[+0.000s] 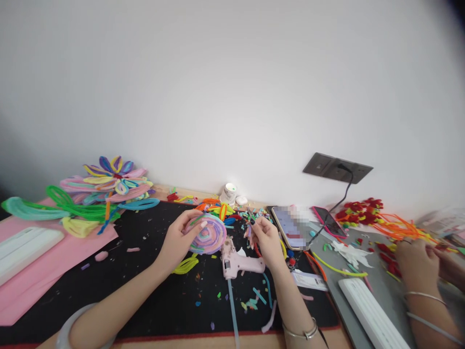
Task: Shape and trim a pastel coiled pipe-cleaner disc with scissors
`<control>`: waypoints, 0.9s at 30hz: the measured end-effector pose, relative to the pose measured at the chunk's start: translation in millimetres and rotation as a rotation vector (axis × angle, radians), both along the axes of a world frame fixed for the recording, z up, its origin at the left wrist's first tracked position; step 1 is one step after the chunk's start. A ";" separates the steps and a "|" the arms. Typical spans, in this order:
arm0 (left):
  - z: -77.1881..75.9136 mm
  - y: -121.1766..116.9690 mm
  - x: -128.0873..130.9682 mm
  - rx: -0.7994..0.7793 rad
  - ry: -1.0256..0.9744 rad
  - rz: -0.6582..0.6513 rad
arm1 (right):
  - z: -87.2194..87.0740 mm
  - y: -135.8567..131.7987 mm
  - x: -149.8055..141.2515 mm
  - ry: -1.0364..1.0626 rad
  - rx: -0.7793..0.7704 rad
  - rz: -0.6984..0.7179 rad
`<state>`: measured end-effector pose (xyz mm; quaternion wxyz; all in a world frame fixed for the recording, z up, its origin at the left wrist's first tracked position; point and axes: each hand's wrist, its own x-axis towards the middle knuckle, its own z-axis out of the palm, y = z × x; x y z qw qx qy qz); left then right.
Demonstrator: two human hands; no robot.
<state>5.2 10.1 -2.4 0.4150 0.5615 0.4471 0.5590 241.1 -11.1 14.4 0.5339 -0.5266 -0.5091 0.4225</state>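
Note:
My left hand (185, 233) grips the near-left edge of a flat spiral disc (208, 234) coiled from pastel pink, purple and green pipe cleaners. To its right, my right hand (264, 235) is closed in a pinch, with something small and partly green at the fingertips that I cannot make out. A pale pink hot glue gun (243, 264) lies on the black mat (152, 291) between my wrists, a translucent glue stick (232, 310) running out of its back. Behind the disc are looped orange, yellow and blue pipe cleaners (220, 208).
A multicoloured pipe-cleaner flower (116, 179) rests at the back left, near pink paper (72, 266). A paper cup (228, 193) stands by the wall. Phones (290, 230) lie to the right. Another person's hands (417, 261) work among orange pipe cleaners (395, 225) at far right.

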 end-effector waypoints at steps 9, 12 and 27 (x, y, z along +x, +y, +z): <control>3.0 -0.9 0.6 -0.004 0.016 -0.005 | -9.2 -0.9 0.4 -0.179 0.058 -0.043; 1.9 -0.4 0.1 0.006 0.028 -0.003 | -10.4 0.6 0.9 -0.190 0.084 -0.041; -4.5 2.4 -0.4 -0.018 -0.014 -0.026 | -18.5 2.4 6.2 -0.165 0.287 0.035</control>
